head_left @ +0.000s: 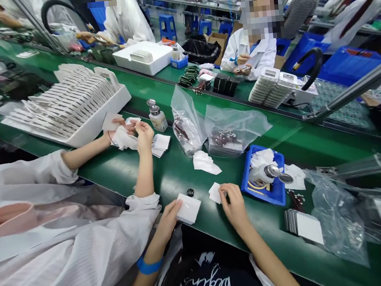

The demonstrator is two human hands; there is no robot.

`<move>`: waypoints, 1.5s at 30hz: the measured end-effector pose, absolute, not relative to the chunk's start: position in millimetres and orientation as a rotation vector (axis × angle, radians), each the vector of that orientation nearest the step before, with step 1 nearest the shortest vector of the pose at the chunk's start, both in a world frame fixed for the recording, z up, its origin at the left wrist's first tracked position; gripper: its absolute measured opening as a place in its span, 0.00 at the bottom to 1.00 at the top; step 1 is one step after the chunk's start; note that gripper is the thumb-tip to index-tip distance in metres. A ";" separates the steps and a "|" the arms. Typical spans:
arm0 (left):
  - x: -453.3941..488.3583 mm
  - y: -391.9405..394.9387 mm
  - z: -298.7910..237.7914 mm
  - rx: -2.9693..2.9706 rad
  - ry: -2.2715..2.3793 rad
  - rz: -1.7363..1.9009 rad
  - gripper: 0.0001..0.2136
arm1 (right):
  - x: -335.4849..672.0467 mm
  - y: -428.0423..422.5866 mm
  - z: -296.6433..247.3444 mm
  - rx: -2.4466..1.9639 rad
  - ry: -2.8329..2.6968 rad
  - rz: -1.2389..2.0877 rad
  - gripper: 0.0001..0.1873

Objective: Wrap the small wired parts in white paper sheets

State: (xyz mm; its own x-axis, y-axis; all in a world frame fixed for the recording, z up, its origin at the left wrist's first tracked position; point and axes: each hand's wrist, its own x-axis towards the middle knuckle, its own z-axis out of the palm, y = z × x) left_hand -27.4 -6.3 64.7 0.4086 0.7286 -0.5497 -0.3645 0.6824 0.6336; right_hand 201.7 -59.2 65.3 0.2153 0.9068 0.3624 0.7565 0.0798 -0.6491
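Observation:
My left hand [169, 217], with a blue band at its wrist, grips a flat white square panel [189, 209] by its left edge near the table's front. Whether there is more than one panel in it I cannot tell. A small black round thing [190, 192] lies just behind the panel. To the right, my right hand [233, 202] pinches a small white wipe [214, 193] between thumb and fingers, low over the green table. Behind it lies a crumpled white wipe [206, 162]. A blue tray [245, 185] right of my right hand holds a metal-topped bottle [261, 175] and wipes.
Stacked square panels [304, 226] and clear plastic bags [341, 218] lie at the right. Two bags of wired parts [225, 137] stand behind. At my left a co-worker's hands [142, 132] work near a pump bottle [157, 117] and a white tray [97, 125] of white frames.

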 end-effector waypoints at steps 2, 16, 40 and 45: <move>-23.2 -11.5 68.9 0.729 0.924 0.623 0.12 | 212.5 -53.8 66.3 -1.771 -1.529 0.264 0.08; 8.6 -17.8 79.1 1.529 0.892 0.242 0.15 | 238.2 -57.9 86.4 -1.795 -1.489 0.853 0.09; 34.1 -36.9 44.7 2.328 1.010 0.582 0.12 | 214.1 -94.2 71.1 -1.778 -1.747 0.714 0.07; 35.0 -38.2 44.6 2.333 1.016 0.597 0.12 | 206.2 -85.3 66.4 -1.890 -1.836 0.629 0.07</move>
